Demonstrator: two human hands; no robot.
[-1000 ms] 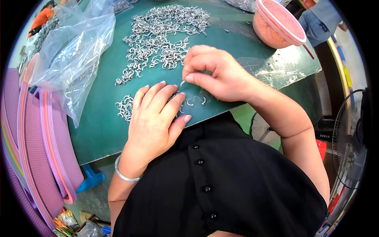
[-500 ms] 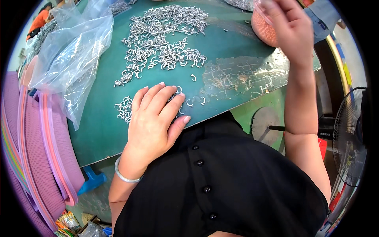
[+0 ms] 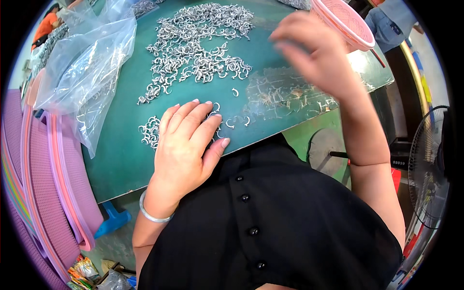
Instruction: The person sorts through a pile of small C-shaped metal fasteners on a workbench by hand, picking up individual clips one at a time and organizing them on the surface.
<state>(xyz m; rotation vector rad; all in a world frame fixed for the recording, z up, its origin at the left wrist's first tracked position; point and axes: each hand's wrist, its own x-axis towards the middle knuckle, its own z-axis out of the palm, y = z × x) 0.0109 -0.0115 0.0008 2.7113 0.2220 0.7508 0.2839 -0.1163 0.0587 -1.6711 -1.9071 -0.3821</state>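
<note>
My left hand (image 3: 186,137) lies palm down near the table's front edge, fingers stretched out over a small group of C-shaped metal rings (image 3: 150,131). Some of these rings show on both sides of it, partly covered by the fingers. A large spread-out heap of the same silvery rings (image 3: 203,48) lies farther back. One single ring (image 3: 235,92) rests between heap and hand. My right hand (image 3: 314,50) is raised over the table's right part, in front of a pink basket (image 3: 345,21). Its fingers are smeared by motion, and I cannot make out anything in them.
A clear plastic bag (image 3: 92,67) lies on the table's left side. Purple and pink baskets (image 3: 63,169) stand stacked at the left. A black fan (image 3: 430,164) and a round stool (image 3: 326,152) are at the right. Other people (image 3: 47,25) are in the background.
My right hand has come left and toward me, away from the pink basket's side. More of the basket's rim now shows. My left hand stays nearly where it was.
</note>
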